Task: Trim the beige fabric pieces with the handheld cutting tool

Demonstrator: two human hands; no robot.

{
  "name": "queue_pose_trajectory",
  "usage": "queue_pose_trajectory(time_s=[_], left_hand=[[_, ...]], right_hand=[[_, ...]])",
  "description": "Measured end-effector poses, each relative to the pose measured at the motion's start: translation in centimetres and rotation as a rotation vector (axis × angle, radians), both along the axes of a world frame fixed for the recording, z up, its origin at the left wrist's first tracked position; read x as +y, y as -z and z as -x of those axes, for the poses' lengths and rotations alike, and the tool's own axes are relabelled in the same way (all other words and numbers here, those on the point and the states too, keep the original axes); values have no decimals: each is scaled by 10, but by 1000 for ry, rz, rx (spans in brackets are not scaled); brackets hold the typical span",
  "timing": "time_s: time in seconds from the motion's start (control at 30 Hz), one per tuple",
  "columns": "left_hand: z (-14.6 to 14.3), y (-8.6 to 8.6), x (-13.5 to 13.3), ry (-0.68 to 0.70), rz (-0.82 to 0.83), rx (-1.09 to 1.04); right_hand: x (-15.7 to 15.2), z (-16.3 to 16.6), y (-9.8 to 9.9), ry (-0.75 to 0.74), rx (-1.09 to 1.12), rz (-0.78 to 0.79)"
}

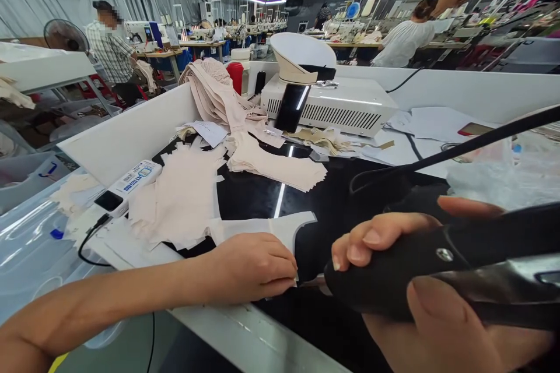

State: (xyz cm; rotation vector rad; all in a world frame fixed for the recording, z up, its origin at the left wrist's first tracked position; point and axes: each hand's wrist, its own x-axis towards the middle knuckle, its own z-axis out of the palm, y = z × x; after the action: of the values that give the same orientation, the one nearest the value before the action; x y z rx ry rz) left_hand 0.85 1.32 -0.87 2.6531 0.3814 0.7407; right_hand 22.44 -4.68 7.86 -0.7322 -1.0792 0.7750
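My left hand (258,265) lies at the near edge of the black glossy work surface (249,198). Its fingers are closed on the edge of a pale fabric piece (280,227) with a curved cut end. A black corded hand tool (394,268) fills my right hand (459,326), fingers wrapped round its thick body. The tool's metal tip (317,283) points left, close to my left fingertips; whether it touches the fabric cannot be made out. Beyond my left hand lie a layered pile of pale fabric pieces (184,186) and a stack of cut strips (275,163).
A white vented box (328,102) stands at the back, with a white cap (301,55) on top and a phone (293,106) leaning in front. A white power strip-like device (133,180) lies left. The tool's black cable (455,148) crosses the right side. People work beyond the partition.
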Motion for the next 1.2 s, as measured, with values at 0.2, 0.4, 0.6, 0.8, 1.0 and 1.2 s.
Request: queue_pose_trajectory(time_s=[0.2,0.4,0.6,0.8,1.0,1.2], left_hand=[[-2,0,-1,7,-31,7],[-2,0,-1,3,-50,-33],[-4,-4,2,-31,-28,68],[-6,-9,1,-101,-42,122],[-3,-9,6,45,-132,80],[6,-10,13,106,-188,119]], right_hand=[[4,3,2,-10,8,13],[0,8,6,30,-9,-25],[-1,2,7,-65,-29,1],[1,1,7,-80,-36,12],[-1,5,5,-31,-31,8],[-2,7,3,-8,-34,22]])
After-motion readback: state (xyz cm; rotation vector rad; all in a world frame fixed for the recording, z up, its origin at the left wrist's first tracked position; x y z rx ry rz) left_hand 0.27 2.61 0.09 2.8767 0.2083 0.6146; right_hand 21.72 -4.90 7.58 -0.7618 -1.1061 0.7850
